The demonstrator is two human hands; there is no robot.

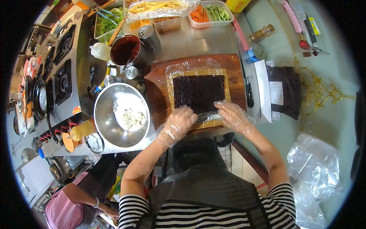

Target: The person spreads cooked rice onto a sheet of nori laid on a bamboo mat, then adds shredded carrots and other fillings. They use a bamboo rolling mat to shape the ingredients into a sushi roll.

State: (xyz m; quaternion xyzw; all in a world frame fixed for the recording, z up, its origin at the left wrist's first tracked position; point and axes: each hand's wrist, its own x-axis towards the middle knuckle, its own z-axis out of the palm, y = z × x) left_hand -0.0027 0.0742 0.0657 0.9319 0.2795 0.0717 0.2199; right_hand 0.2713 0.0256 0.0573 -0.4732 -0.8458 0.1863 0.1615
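Note:
A dark nori sheet [199, 91] lies on a bamboo rolling mat [228, 91] on the brown wooden cutting board [238, 71]. Clear plastic film [194, 66] shows beyond the mat's far edge and again along the sheet's near edge. My left hand [179, 121], in a clear plastic glove, has its fingers curled at the sheet's near left corner. Gloved the same way, my right hand [236, 116] pinches the near right corner. The fingers and film hide those corners in part. Beside my left hand stands a steel bowl [107, 126] with some white rice [133, 117] in it.
Left are a pot of dark red sauce [125, 51], squeeze bottles [83, 130] and a gas stove [78, 65]. Tubs of shredded vegetables [211, 14] line the back. A black-handled knife [250, 93] and more nori [286, 91] lie right. Another person [68, 200] is at lower left.

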